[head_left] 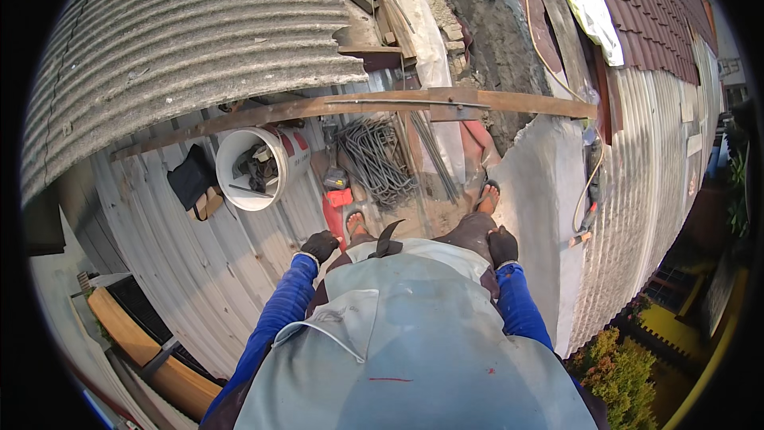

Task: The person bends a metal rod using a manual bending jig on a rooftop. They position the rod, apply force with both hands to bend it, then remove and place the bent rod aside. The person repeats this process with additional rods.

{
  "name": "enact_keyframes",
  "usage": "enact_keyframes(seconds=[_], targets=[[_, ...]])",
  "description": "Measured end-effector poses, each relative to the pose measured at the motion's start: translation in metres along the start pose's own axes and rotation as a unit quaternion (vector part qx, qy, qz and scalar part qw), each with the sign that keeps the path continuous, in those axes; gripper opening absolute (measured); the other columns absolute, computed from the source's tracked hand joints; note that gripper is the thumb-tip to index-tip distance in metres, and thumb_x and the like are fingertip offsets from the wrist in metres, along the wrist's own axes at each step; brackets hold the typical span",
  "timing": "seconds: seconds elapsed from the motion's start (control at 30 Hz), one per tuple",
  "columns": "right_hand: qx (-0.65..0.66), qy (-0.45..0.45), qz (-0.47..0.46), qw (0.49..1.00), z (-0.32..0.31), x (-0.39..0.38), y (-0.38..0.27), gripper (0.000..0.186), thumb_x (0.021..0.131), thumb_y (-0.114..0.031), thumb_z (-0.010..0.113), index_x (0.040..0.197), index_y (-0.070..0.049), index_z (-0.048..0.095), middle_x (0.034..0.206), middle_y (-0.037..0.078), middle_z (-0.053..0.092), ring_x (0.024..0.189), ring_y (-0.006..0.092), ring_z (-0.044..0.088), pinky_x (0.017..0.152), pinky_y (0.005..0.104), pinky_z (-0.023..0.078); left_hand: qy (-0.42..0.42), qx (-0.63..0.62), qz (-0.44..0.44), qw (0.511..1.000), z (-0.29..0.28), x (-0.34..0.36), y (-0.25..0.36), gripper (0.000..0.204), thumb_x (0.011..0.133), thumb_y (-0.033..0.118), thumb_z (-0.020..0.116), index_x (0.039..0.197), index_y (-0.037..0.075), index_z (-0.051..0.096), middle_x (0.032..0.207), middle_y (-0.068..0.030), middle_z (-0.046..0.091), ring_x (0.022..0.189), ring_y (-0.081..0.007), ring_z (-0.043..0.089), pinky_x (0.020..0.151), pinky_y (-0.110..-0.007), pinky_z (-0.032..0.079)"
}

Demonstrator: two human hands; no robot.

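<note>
My left hand (320,246), in a dark glove, hangs beside my left leg with its fingers curled, and nothing shows in it. A red strip (333,219) lies just past it, beside my sandalled foot. On the other side, my right hand (502,247) rests by my dark trouser leg; its fingers are mostly hidden. Beyond my feet lies a heap of bent steel rebar pieces (378,161). A cordless drill (334,175) with a yellow and black battery stands left of the heap. Further left, a white bucket (231,161) on its side holds tools or scraps.
A long wooden beam (350,103) crosses ahead of me, a thin rod lying on it. Corrugated roofing (199,40) rises at the far left. Straight rods (434,155) lie near a grey slab (537,183). A cable (532,16) runs down the right. A dark bag (191,177) sits by the bucket.
</note>
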State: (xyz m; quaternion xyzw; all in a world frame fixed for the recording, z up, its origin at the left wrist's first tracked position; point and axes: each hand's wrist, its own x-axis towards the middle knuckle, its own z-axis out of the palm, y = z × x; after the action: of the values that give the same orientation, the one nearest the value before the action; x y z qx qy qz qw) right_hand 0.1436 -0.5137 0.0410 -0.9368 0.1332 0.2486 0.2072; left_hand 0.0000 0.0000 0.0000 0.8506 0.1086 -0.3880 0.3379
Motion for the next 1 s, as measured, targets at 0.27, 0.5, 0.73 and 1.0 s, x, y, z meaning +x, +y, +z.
enact_keyframes(seconds=[0.27, 0.5, 0.73, 1.0], targets=[[-0.094, -0.016, -0.093, 0.991, 0.003, 0.003, 0.006, 0.034, 0.088, -0.033, 0.056, 0.098, -0.004, 0.068, 0.099, 0.025, 0.069, 0.097, 0.0429, 0.065, 0.084, 0.0509, 0.050, -0.003, 0.167, 0.107, 0.980, 0.013, -0.007, -0.008, 0.036, 0.100, 0.030, 0.047, 0.112, 0.004, 0.071, 0.103, -0.0196, 0.069, 0.093, -0.0326, 0.069, 0.085, -0.042, 0.054], [-0.146, 0.005, -0.120, 0.982, 0.007, 0.006, 0.020, 0.026, 0.093, -0.025, 0.055, 0.084, -0.004, 0.068, 0.091, 0.019, 0.066, 0.084, 0.0361, 0.067, 0.076, 0.0473, 0.054, 0.019, 0.088, 0.063, 0.994, 0.012, -0.003, 0.000, 0.038, 0.100, 0.034, 0.048, 0.105, 0.004, 0.071, 0.096, -0.0184, 0.068, 0.093, -0.0333, 0.067, 0.083, -0.042, 0.052], [-0.135, -0.067, -0.083, 0.985, -0.017, -0.004, 0.000, 0.026, 0.093, -0.026, 0.056, 0.088, -0.002, 0.066, 0.091, 0.018, 0.068, 0.087, 0.0358, 0.067, 0.078, 0.0464, 0.053, 0.014, -0.041, 0.015, 0.999, 0.041, -0.003, 0.014, 0.038, 0.100, 0.037, 0.052, 0.104, 0.005, 0.072, 0.098, -0.0180, 0.067, 0.093, -0.0329, 0.066, 0.085, -0.041, 0.051], [-0.080, -0.146, -0.005, 0.986, 0.002, 0.056, -0.029, 0.035, 0.090, -0.033, 0.060, 0.106, -0.002, 0.066, 0.104, 0.021, 0.070, 0.100, 0.0373, 0.067, 0.087, 0.0429, 0.050, -0.020, -0.234, -0.284, 0.930, 0.096, -0.019, 0.050, 0.072, 0.083, 0.048, 0.072, 0.131, -0.004, 0.056, 0.130, -0.0274, 0.060, 0.123, -0.0401, 0.058, 0.105, -0.043, 0.045]])
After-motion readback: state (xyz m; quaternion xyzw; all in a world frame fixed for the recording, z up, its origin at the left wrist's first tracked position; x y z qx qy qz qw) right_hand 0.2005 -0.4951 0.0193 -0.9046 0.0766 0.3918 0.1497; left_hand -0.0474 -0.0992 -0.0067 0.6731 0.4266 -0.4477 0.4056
